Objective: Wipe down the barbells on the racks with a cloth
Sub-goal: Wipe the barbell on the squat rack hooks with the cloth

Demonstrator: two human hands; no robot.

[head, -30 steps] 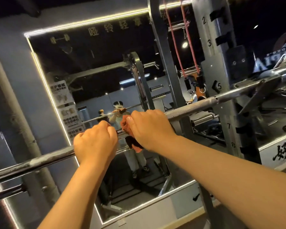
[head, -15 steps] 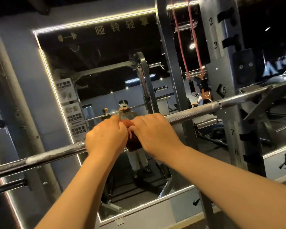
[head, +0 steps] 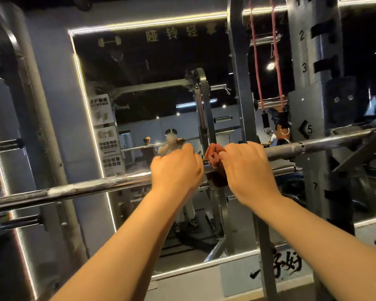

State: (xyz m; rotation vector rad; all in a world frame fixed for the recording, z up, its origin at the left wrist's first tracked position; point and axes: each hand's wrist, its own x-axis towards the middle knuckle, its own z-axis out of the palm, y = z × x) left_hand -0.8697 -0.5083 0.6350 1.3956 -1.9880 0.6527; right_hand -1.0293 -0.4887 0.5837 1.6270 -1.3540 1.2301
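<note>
The barbell (head: 96,187) runs off both edges, and the right hand (head: 248,170) hides most of the cloth (head: 213,155).

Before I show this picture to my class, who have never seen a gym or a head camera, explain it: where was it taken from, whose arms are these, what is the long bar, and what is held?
One camera worn on a person's head took it, looking forward and down, so both bare arms are that person's own. The long steel rod across the view is a barbell, resting on a hook of the numbered rack upright at the right. The left hand curls over the bar. The right hand grips a reddish cloth bunched on the bar between the hands. Behind stands a wall mirror, showing the person small. Red elastic bands hang from above.
</note>
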